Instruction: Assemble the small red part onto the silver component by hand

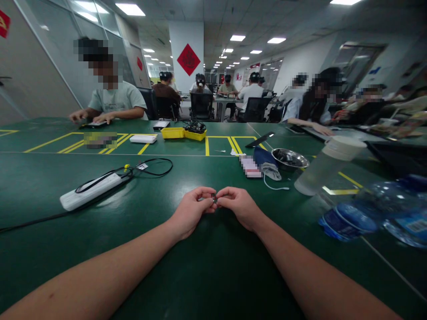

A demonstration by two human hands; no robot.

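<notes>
Between my two hands, just over the green table (207, 266), is a small shiny metal piece (214, 198), mostly covered by fingertips and too small to name. My left hand (193, 209) pinches it from the left with thumb and fingers. From the other side, the thumb and forefinger of my right hand (238, 205) close on it too, and the fingertips of both hands nearly meet. Beyond my right hand lie a blue and grey cloth pouch (267, 162) with a white cord and a blurred-out flat item (251, 166).
A white power strip (91, 191) with a black cable lies left. At right stand a metal bowl (290, 159), a frosted bottle (316, 171) and blue-labelled water bottles (353, 218). Yellow trays (173, 133) sit farther back. A person (115, 100) works across the table; others sit beyond.
</notes>
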